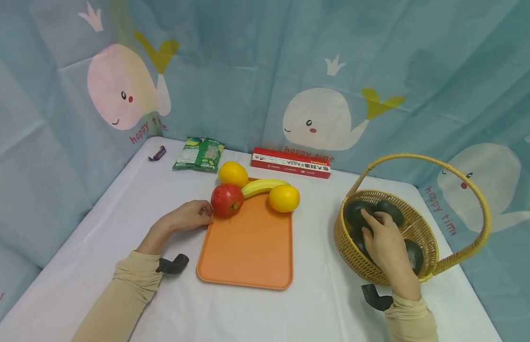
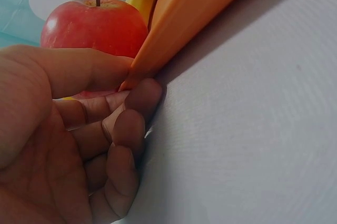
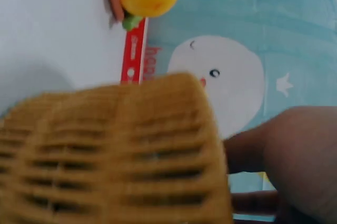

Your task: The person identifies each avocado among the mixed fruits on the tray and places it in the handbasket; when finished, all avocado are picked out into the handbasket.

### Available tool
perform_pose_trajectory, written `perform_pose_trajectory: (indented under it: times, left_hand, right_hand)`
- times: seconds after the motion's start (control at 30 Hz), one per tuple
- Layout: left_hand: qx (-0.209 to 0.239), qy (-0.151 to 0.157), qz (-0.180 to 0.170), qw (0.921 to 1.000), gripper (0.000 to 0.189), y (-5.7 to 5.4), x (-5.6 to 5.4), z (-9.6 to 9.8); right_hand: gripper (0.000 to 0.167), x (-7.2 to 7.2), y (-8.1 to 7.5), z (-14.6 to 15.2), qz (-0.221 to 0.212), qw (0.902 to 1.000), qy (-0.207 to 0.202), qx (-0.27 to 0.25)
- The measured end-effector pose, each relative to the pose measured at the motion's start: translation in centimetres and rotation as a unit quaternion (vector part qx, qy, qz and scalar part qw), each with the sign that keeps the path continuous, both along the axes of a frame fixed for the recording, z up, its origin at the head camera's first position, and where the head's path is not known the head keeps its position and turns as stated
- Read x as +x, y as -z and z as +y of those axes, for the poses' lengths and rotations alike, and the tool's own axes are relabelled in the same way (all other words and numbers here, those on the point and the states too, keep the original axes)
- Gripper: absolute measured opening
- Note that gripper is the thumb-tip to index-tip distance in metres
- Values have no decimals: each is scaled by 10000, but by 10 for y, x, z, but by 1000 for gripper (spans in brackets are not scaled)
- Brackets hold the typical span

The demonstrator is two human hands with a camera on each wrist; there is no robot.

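My left hand is at the left edge of an orange tray. In the left wrist view its thumb and index finger pinch the tray's rim. Close by, a red apple sits at the tray's upper left corner. A banana and two yellow lemon-like fruits, one on the right and one at the back, lie around the far end. My right hand reaches into a wicker basket, fingers spread over dark green avocado-like fruits. The basket wall hides those fingertips in the right wrist view.
The basket's tall handle arches over its right side. Along the back lie a green snack packet, a small purple wrapper and a red pasta box. Behind the table hangs a blue whale-print curtain.
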State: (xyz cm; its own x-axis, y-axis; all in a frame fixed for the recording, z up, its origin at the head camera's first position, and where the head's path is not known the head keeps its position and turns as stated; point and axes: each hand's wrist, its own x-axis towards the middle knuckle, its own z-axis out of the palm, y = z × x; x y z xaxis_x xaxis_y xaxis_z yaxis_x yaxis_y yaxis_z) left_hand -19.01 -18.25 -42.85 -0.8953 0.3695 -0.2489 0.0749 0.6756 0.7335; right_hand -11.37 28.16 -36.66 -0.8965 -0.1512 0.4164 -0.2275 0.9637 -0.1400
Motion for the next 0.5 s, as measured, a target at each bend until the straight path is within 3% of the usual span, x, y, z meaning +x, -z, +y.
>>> perform_pose_trajectory:
  times: [0.1, 0.2, 0.5]
  left_hand:
    - [-11, 34, -8, 10000, 20, 1, 0, 0]
    - [-9, 62, -19, 10000, 19, 2, -1, 2]
    - [3, 49, 5, 10000, 19, 0, -1, 3]
  right_hand:
    - [39, 0, 1, -3, -1014, 9947, -88, 118]
    - [39, 2, 2, -5, -1651, 9862, -43, 139]
    - [40, 3, 1, -7, -1803, 9835, 130, 109]
